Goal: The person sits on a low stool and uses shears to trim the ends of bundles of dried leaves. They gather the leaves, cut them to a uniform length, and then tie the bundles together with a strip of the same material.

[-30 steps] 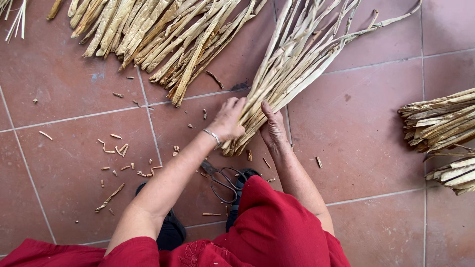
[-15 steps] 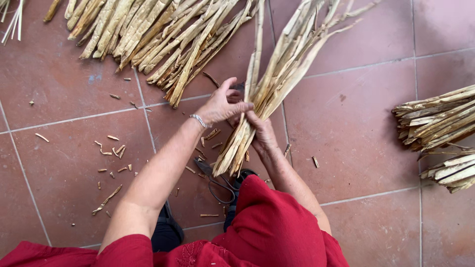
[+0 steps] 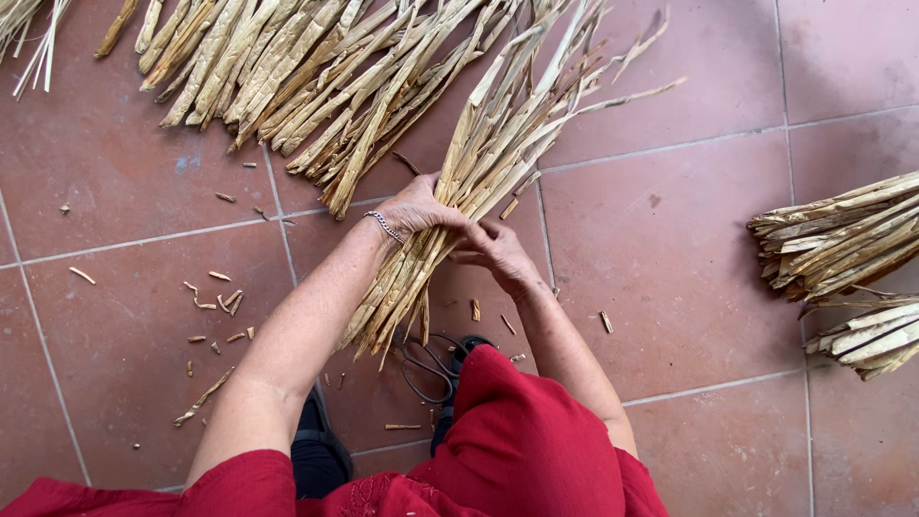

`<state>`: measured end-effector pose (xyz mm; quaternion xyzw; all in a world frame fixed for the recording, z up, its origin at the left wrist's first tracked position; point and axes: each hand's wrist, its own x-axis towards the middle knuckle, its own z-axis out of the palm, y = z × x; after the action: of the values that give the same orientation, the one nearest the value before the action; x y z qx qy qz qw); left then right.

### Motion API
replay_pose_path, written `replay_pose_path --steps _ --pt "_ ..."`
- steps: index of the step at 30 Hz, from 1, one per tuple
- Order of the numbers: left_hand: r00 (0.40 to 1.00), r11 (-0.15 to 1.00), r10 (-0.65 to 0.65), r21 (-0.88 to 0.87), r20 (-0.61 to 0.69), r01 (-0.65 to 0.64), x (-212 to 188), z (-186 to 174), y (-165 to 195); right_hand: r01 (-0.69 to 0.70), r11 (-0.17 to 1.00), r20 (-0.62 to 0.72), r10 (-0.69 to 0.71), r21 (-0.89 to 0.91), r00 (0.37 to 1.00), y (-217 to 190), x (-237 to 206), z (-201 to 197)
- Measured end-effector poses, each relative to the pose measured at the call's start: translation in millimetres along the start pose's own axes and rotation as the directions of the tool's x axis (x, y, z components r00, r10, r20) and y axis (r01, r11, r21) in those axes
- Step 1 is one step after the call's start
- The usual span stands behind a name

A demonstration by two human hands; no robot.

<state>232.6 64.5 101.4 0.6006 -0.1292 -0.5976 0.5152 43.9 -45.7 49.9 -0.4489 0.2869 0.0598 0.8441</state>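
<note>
A bundle of long dried straw-coloured plant strips [image 3: 498, 144] slants over the red tile floor, its cut ends near my knees and its loose tips fanning out at the top. My left hand [image 3: 416, 206], with a thin bracelet at the wrist, wraps over the bundle's left side. My right hand [image 3: 498, 251] clasps the same bundle from the right, fingers curled under it. Black-handled scissors [image 3: 426, 369] lie on the floor just below the bundle's cut ends, partly hidden by my red garment.
A large heap of the same dried strips [image 3: 287, 77] lies at the top left. Two tied bundles [image 3: 842, 239] rest at the right edge. Small cut scraps [image 3: 215, 302] litter the tiles at the left. The floor [image 3: 689, 278] is red tile with pale grout.
Both hands have slid further up the bundle, away from its cut ends. The bundle has been drawn toward me, so more of its lower part hangs below my hands.
</note>
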Motion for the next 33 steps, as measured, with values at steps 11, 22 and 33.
replay_pose_path --steps 11,22,33 --pt "0.985 0.899 0.175 0.407 0.011 -0.164 -43 34 105 0.369 0.929 -0.171 -0.359 0.033 0.918 -164 1 34" --pt "0.62 0.488 0.767 0.474 0.168 -0.733 -67 14 203 0.817 0.508 0.275 -0.773 -0.272 0.572 -302 -47 116" --pt "0.507 0.357 0.843 0.52 0.179 -0.776 -59 -3 169 0.743 0.636 0.329 -0.67 -0.207 0.665 -270 -18 97"
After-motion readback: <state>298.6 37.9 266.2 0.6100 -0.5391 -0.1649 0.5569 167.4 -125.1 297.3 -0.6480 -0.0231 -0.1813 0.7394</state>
